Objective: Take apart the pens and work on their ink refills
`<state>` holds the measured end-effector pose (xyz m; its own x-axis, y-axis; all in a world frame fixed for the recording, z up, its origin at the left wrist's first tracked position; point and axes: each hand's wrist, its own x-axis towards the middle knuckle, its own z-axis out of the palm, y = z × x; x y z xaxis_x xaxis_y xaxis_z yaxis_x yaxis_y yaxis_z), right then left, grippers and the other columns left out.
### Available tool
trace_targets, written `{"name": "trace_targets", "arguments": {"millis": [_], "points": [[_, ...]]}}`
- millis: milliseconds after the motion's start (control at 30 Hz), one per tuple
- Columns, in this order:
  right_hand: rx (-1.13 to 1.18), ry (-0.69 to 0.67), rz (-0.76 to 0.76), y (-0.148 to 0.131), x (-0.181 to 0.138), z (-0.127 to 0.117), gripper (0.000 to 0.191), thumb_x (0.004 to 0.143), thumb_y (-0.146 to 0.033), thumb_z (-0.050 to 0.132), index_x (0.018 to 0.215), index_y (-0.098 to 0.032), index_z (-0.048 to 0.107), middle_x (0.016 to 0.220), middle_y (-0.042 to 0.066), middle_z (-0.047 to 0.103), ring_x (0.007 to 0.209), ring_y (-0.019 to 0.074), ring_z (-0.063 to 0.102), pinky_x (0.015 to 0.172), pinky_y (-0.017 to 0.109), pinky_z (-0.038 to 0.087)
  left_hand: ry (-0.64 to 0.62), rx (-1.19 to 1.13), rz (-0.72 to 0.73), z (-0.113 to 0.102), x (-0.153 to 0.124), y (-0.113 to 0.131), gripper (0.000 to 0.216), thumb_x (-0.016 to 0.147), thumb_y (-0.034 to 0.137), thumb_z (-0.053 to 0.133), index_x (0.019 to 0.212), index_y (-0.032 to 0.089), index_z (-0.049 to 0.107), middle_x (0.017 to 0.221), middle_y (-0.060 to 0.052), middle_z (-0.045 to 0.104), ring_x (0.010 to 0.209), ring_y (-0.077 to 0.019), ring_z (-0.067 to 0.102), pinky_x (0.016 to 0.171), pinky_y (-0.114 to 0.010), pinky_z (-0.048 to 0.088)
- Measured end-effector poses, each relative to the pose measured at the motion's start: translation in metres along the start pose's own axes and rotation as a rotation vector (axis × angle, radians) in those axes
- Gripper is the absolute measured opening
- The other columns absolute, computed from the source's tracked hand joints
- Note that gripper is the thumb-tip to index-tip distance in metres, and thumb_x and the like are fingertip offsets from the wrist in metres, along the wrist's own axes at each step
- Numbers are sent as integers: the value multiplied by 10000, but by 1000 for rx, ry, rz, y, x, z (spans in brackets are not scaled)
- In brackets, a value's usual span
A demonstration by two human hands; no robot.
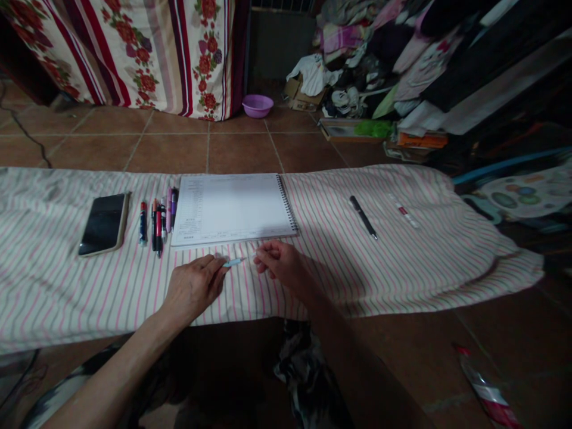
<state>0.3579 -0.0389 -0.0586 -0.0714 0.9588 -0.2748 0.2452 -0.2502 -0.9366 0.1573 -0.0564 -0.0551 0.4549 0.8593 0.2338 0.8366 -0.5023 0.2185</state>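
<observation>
My left hand [196, 285] and my right hand [281, 266] rest on a striped cloth [402, 262] spread over the floor. Between them they pinch a thin light-blue pen [235, 261], the left hand at one end and the right hand at the other. Just beyond the hands lies an open spiral notebook [232, 207] with a blank page up. Left of it lies a row of several pens [157, 219].
A dark phone [103, 224] lies at the cloth's left. A black pen [363, 217] and a small white pen [403, 210] lie to the right. Beyond are tiled floor, a purple bowl [258, 105], a flowered bedsheet and a clothes pile [384, 53].
</observation>
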Motion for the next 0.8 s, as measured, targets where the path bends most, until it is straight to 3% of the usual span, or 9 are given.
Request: {"name": "trace_targets", "arguments": {"millis": [267,800], "points": [[-458,161,-202,9,-1,-8,96,755,-261,528,781,-195,592,672,6,646,620,134,604,590,234,438,15,17,0,3,1,-1,259,866,326,424,985,183,605,874,-40,676,729,-178,642,553,-263,461],[-476,213,-208,3,-6,-21,94,725,-189,542,806,-170,587,693,16,642,636,135,609,621,251,455,36,47,9,3,2,0,247,864,328,429,965,190,608,828,-23,674,707,-179,641,516,-258,434]]}}
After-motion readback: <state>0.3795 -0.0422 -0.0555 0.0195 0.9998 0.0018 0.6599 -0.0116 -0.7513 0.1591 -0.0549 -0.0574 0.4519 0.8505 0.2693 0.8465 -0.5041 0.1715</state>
